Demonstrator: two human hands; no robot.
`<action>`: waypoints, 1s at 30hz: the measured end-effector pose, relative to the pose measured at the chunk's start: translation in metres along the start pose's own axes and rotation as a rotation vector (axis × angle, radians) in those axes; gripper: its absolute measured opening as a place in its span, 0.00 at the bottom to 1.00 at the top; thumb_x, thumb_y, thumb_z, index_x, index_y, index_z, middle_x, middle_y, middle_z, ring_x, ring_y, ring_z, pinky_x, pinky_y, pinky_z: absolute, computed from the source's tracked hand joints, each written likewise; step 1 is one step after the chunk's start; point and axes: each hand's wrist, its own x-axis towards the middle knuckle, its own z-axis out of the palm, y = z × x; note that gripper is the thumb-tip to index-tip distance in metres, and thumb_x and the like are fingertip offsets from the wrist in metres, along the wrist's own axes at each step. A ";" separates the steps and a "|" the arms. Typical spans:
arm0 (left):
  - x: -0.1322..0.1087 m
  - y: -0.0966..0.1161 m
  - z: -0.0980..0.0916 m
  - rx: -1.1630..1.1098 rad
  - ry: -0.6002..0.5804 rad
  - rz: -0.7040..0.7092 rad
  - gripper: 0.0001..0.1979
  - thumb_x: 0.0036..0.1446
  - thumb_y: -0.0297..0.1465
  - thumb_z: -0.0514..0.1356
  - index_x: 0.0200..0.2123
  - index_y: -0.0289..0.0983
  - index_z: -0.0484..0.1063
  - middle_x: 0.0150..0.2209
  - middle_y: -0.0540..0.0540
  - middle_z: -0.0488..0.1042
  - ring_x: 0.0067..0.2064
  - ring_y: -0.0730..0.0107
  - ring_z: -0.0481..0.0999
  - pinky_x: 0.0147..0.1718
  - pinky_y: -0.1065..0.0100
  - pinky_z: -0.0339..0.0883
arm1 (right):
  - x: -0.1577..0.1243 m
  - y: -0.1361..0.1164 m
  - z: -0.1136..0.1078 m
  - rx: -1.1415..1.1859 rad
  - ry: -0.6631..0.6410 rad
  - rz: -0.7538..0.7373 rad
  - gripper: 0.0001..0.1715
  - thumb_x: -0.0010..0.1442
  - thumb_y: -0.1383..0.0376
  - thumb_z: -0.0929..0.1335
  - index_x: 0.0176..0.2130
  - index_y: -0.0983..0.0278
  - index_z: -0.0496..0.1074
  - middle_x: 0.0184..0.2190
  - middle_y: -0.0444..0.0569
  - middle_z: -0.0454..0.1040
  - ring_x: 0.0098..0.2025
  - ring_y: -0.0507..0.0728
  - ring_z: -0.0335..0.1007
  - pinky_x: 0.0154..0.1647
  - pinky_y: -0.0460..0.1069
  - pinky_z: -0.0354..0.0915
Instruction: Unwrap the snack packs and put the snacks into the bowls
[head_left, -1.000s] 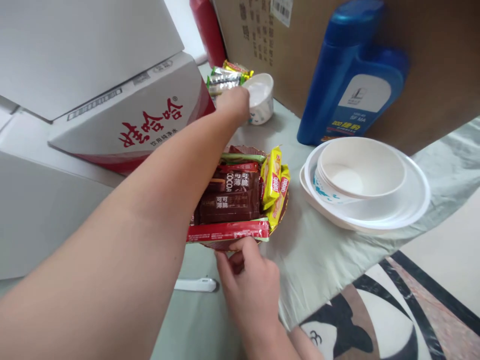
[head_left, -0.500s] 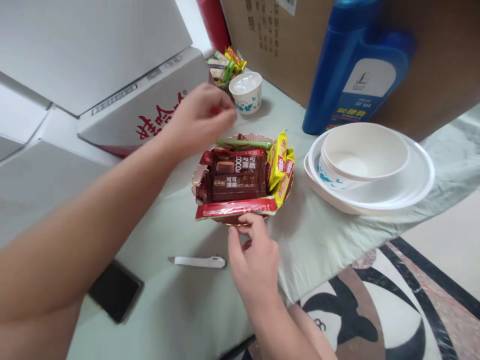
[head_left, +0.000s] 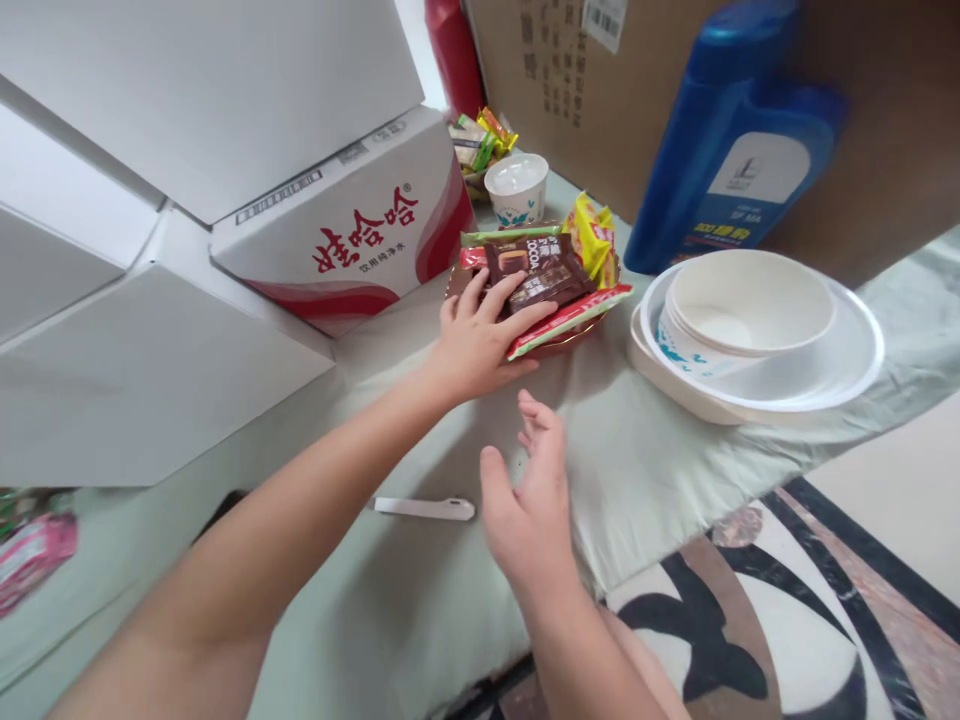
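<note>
My left hand (head_left: 484, 345) lies with fingers spread over the near left part of a reddish plate (head_left: 571, 340) piled with snacks. Its fingertips touch a brown cocoa wafer packet (head_left: 547, 268); its thumb side is by the plate's near edge. A red and green stick packet (head_left: 574, 320) lies across the front, and yellow packets (head_left: 594, 240) lean at the right. Lower down, my right hand (head_left: 532, 490) is held palm inward above the cloth, fingers apart and nothing in it. Left of it lies a white utility knife (head_left: 427, 509).
White plates (head_left: 851, 355) with a paper bowl (head_left: 750, 300) stacked on them stand at the right. Behind are a blue jug (head_left: 731, 150), a paper cup (head_left: 517, 188) and another snack pile (head_left: 484, 140). White cartons (head_left: 360, 230) line the left; the table edge is lower right.
My left hand has come down from the air onto the snacks. The plate has slid away from me, closer to the paper cup. My right hand has come off the plate's near edge.
</note>
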 end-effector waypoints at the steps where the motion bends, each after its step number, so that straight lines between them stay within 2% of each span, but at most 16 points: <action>1: 0.008 0.004 0.001 -0.003 0.008 -0.021 0.38 0.59 0.43 0.66 0.71 0.57 0.60 0.77 0.43 0.48 0.77 0.32 0.42 0.66 0.30 0.49 | 0.002 0.004 -0.003 -0.025 0.011 -0.002 0.28 0.64 0.66 0.64 0.62 0.62 0.60 0.66 0.61 0.66 0.69 0.64 0.64 0.65 0.65 0.65; 3: 0.026 0.013 0.002 -0.022 0.036 -0.064 0.39 0.59 0.43 0.66 0.72 0.58 0.58 0.77 0.45 0.48 0.77 0.32 0.41 0.65 0.28 0.49 | 0.004 0.010 -0.007 -0.085 0.033 -0.055 0.27 0.64 0.67 0.64 0.62 0.61 0.60 0.65 0.61 0.67 0.67 0.63 0.65 0.64 0.65 0.66; 7: 0.064 0.034 0.005 -0.091 0.094 -0.193 0.38 0.61 0.44 0.65 0.72 0.61 0.56 0.78 0.48 0.46 0.77 0.31 0.40 0.65 0.24 0.47 | 0.002 0.016 -0.008 -0.175 0.102 -0.296 0.21 0.65 0.71 0.63 0.57 0.61 0.61 0.59 0.60 0.71 0.62 0.60 0.70 0.60 0.61 0.69; 9: 0.082 0.046 0.003 -0.136 0.116 -0.277 0.37 0.62 0.44 0.64 0.71 0.62 0.56 0.78 0.48 0.45 0.76 0.30 0.39 0.65 0.23 0.46 | 0.000 0.016 -0.007 -0.169 0.130 -0.366 0.20 0.65 0.73 0.63 0.55 0.61 0.62 0.56 0.58 0.71 0.60 0.58 0.70 0.59 0.59 0.70; 14: 0.118 0.060 0.002 -0.261 0.148 -0.382 0.39 0.59 0.50 0.64 0.71 0.56 0.57 0.78 0.47 0.44 0.76 0.27 0.34 0.63 0.19 0.40 | -0.008 0.012 -0.008 -0.094 0.141 -0.348 0.20 0.64 0.75 0.62 0.54 0.60 0.62 0.54 0.56 0.71 0.59 0.57 0.70 0.58 0.58 0.69; 16: 0.132 0.057 0.006 -0.311 0.153 -0.369 0.40 0.57 0.54 0.64 0.70 0.55 0.59 0.78 0.49 0.44 0.75 0.29 0.31 0.63 0.18 0.36 | -0.012 0.008 -0.009 -0.072 0.132 -0.350 0.21 0.64 0.76 0.61 0.53 0.60 0.62 0.53 0.55 0.71 0.59 0.56 0.70 0.57 0.57 0.70; 19: 0.151 0.051 0.011 -0.403 0.203 -0.276 0.38 0.57 0.57 0.61 0.68 0.54 0.63 0.77 0.51 0.49 0.75 0.33 0.26 0.63 0.18 0.31 | -0.017 0.001 -0.008 -0.052 0.101 -0.366 0.22 0.62 0.77 0.61 0.53 0.59 0.61 0.52 0.54 0.71 0.57 0.56 0.70 0.55 0.55 0.70; 22: 0.166 0.051 0.011 -0.438 0.217 -0.330 0.38 0.58 0.58 0.60 0.67 0.53 0.64 0.77 0.51 0.49 0.75 0.32 0.25 0.61 0.17 0.27 | -0.018 -0.004 -0.008 -0.013 0.073 -0.382 0.23 0.61 0.77 0.61 0.53 0.59 0.61 0.51 0.52 0.71 0.56 0.55 0.70 0.53 0.53 0.70; 26: 0.182 0.059 0.007 -0.359 0.184 -0.519 0.37 0.59 0.54 0.62 0.70 0.57 0.60 0.78 0.54 0.45 0.76 0.29 0.29 0.64 0.19 0.31 | -0.020 -0.005 -0.009 0.067 0.057 -0.386 0.23 0.62 0.78 0.60 0.53 0.59 0.61 0.50 0.51 0.69 0.55 0.55 0.69 0.54 0.51 0.68; 30: 0.200 0.065 0.006 -0.340 0.220 -0.585 0.32 0.65 0.47 0.60 0.70 0.54 0.60 0.78 0.49 0.45 0.76 0.25 0.31 0.63 0.17 0.29 | -0.021 -0.001 -0.012 0.159 0.078 -0.341 0.23 0.62 0.75 0.63 0.55 0.59 0.61 0.51 0.52 0.68 0.53 0.56 0.68 0.51 0.52 0.68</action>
